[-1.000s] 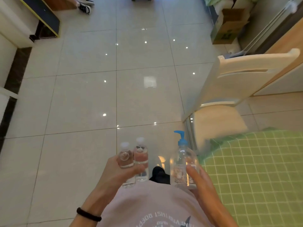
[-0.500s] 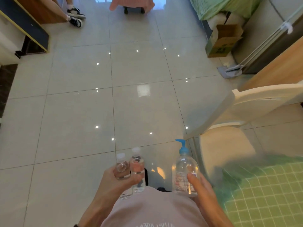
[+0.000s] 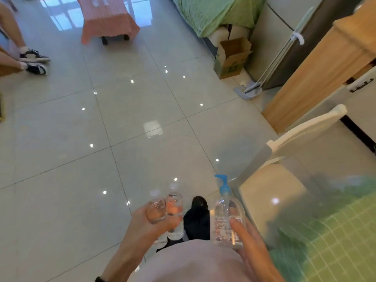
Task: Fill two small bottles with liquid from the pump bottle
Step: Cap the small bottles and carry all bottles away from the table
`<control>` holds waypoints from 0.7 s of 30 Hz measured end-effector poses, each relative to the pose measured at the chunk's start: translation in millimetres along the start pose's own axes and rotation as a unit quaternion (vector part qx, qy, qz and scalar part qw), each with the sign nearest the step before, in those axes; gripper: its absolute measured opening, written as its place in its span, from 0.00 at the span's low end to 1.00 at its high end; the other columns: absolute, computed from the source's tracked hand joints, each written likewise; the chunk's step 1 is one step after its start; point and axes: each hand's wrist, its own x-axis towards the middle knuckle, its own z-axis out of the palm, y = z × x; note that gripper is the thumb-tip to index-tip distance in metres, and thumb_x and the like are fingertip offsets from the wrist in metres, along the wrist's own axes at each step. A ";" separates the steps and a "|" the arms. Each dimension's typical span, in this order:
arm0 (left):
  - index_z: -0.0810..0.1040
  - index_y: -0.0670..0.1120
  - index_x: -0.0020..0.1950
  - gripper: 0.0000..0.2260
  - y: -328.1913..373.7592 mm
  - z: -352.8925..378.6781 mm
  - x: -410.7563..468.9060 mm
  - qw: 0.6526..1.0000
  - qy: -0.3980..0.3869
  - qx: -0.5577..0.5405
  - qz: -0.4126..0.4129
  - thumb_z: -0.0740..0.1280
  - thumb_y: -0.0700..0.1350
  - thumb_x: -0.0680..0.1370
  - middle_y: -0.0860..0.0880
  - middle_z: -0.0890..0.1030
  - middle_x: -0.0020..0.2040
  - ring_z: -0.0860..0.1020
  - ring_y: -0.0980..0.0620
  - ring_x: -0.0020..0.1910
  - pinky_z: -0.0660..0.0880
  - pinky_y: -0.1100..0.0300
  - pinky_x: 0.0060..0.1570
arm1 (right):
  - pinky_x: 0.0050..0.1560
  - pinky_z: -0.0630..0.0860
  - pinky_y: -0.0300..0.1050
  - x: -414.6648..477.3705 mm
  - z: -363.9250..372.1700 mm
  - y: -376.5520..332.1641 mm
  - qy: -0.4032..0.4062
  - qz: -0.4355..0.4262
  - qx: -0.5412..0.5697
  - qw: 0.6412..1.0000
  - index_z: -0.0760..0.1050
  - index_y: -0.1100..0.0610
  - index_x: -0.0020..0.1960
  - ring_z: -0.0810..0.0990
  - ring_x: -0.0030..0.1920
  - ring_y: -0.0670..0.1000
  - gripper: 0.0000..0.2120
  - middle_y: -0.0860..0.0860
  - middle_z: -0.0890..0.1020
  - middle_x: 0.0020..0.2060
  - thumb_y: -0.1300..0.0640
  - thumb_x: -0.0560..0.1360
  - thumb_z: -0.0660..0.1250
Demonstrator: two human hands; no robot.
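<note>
My left hand (image 3: 142, 226) grips two small clear bottles side by side, both upright with pale caps: one (image 3: 156, 207) on the left and one (image 3: 174, 208) on the right. My right hand (image 3: 247, 239) holds a clear pump bottle (image 3: 224, 218) with a blue pump head, also upright, fingers wrapped round its back and thumb on the label. Both hands are held low in front of my body, above the tiled floor.
A cream chair (image 3: 284, 169) stands at the right beside a table with a green checked cloth (image 3: 335, 241). Farther off are a cardboard box (image 3: 232, 58), a mop (image 3: 250, 90), a wooden cabinet (image 3: 317, 72) and a seated person's feet (image 3: 34, 62).
The view has tilted upward, showing more of the room ahead. Both hands keep the same hold on their bottles and sit lower in the frame.
</note>
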 end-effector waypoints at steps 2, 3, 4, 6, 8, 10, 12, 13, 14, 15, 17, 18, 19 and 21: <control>0.86 0.46 0.48 0.16 17.7 11.9 29.9 1.000 -0.022 0.016 0.004 0.80 0.49 0.64 0.47 0.86 0.37 0.83 0.52 0.36 0.79 0.65 0.38 | 0.58 0.86 0.59 18.3 -2.7 -16.6 0.017 -0.011 0.016 1.000 0.80 0.31 0.70 0.88 0.64 0.53 0.40 0.46 0.87 0.65 0.27 0.59 0.84; 0.86 0.46 0.49 0.16 26.3 18.6 45.9 0.999 -0.031 0.022 0.008 0.80 0.48 0.64 0.47 0.86 0.37 0.82 0.52 0.35 0.79 0.65 0.38 | 0.59 0.86 0.60 28.6 -4.2 -25.8 0.020 -0.015 0.024 0.999 0.80 0.31 0.69 0.88 0.64 0.52 0.41 0.46 0.87 0.65 0.27 0.58 0.84; 0.86 0.47 0.51 0.17 35.2 25.8 62.5 0.999 -0.038 0.028 0.014 0.81 0.48 0.64 0.48 0.86 0.38 0.83 0.52 0.36 0.79 0.65 0.39 | 0.61 0.85 0.62 40.3 -6.4 -35.8 0.021 -0.020 0.030 0.999 0.80 0.31 0.69 0.88 0.65 0.52 0.41 0.46 0.88 0.65 0.27 0.57 0.84; 0.87 0.47 0.53 0.19 55.0 41.4 93.9 0.998 -0.047 0.035 0.019 0.82 0.48 0.64 0.47 0.88 0.41 0.84 0.52 0.37 0.79 0.64 0.41 | 0.67 0.82 0.66 63.7 -13.1 -55.5 0.022 -0.030 0.035 0.999 0.79 0.32 0.71 0.87 0.66 0.53 0.44 0.46 0.87 0.66 0.25 0.57 0.84; 0.87 0.46 0.53 0.18 73.9 55.7 124.2 0.997 -0.056 0.051 0.020 0.82 0.48 0.65 0.48 0.88 0.41 0.85 0.52 0.37 0.78 0.67 0.39 | 0.71 0.79 0.68 86.0 -20.2 -79.2 0.028 -0.037 0.034 0.998 0.79 0.30 0.70 0.85 0.69 0.52 0.42 0.44 0.86 0.67 0.25 0.58 0.82; 0.87 0.47 0.52 0.17 95.7 68.4 148.6 0.996 -0.068 0.061 0.022 0.82 0.46 0.65 0.48 0.88 0.42 0.85 0.52 0.38 0.79 0.66 0.40 | 0.70 0.80 0.65 104.6 -24.6 -104.4 0.039 -0.044 0.034 0.998 0.79 0.28 0.69 0.84 0.70 0.53 0.34 0.44 0.86 0.68 0.29 0.63 0.79; 0.87 0.48 0.53 0.18 118.6 81.3 170.8 0.995 -0.077 0.058 0.025 0.82 0.47 0.64 0.46 0.89 0.46 0.87 0.50 0.42 0.81 0.62 0.42 | 0.62 0.85 0.58 123.5 -33.1 -130.6 0.049 -0.051 0.055 0.996 0.79 0.30 0.70 0.85 0.68 0.52 0.33 0.44 0.86 0.67 0.33 0.65 0.77; 0.87 0.49 0.53 0.19 128.3 86.9 182.6 0.995 -0.080 0.060 0.025 0.82 0.48 0.64 0.45 0.89 0.47 0.88 0.48 0.44 0.83 0.60 0.44 | 0.58 0.87 0.55 134.1 -37.4 -141.1 0.049 -0.050 0.067 0.995 0.78 0.32 0.72 0.86 0.66 0.52 0.35 0.44 0.87 0.66 0.34 0.65 0.77; 0.87 0.49 0.53 0.19 137.3 91.6 194.4 0.994 -0.081 0.065 0.024 0.82 0.49 0.64 0.44 0.89 0.48 0.89 0.46 0.46 0.83 0.58 0.45 | 0.55 0.87 0.52 144.5 -41.4 -149.9 0.046 -0.051 0.070 0.995 0.78 0.33 0.72 0.87 0.65 0.52 0.36 0.45 0.88 0.65 0.34 0.65 0.76; 0.87 0.49 0.53 0.19 145.4 95.7 205.5 0.994 -0.081 0.069 0.021 0.82 0.49 0.63 0.43 0.89 0.48 0.89 0.45 0.46 0.84 0.57 0.46 | 0.54 0.87 0.52 153.6 -44.8 -157.5 0.048 -0.052 0.075 0.995 0.78 0.34 0.73 0.88 0.63 0.52 0.36 0.46 0.88 0.63 0.35 0.65 0.76; 0.88 0.49 0.53 0.21 161.9 102.0 227.9 0.993 -0.087 0.080 0.019 0.83 0.51 0.62 0.43 0.89 0.48 0.89 0.45 0.46 0.83 0.57 0.46 | 0.57 0.86 0.56 170.1 -50.8 -176.3 0.062 -0.050 0.104 0.991 0.78 0.38 0.73 0.89 0.62 0.53 0.37 0.48 0.89 0.62 0.35 0.64 0.76; 0.87 0.48 0.54 0.23 170.5 105.1 238.8 0.991 -0.093 0.090 0.017 0.83 0.52 0.62 0.43 0.89 0.48 0.89 0.45 0.47 0.83 0.55 0.47 | 0.58 0.86 0.56 177.7 -52.7 -185.0 0.070 -0.050 0.115 0.990 0.79 0.39 0.72 0.89 0.61 0.53 0.37 0.49 0.89 0.61 0.35 0.63 0.76; 0.87 0.47 0.55 0.24 178.7 108.4 249.9 0.990 -0.101 0.101 0.017 0.84 0.53 0.61 0.43 0.89 0.49 0.88 0.44 0.47 0.84 0.51 0.48 | 0.57 0.85 0.55 185.3 -53.9 -192.4 0.078 -0.053 0.120 0.988 0.79 0.40 0.71 0.89 0.60 0.53 0.36 0.49 0.90 0.60 0.35 0.63 0.76; 0.87 0.47 0.56 0.28 195.5 116.2 274.8 0.986 -0.120 0.117 0.018 0.86 0.57 0.59 0.42 0.89 0.50 0.88 0.42 0.50 0.84 0.45 0.53 | 0.56 0.85 0.51 199.6 -55.0 -204.9 0.096 -0.056 0.134 0.985 0.80 0.41 0.70 0.89 0.60 0.50 0.36 0.48 0.90 0.59 0.34 0.63 0.75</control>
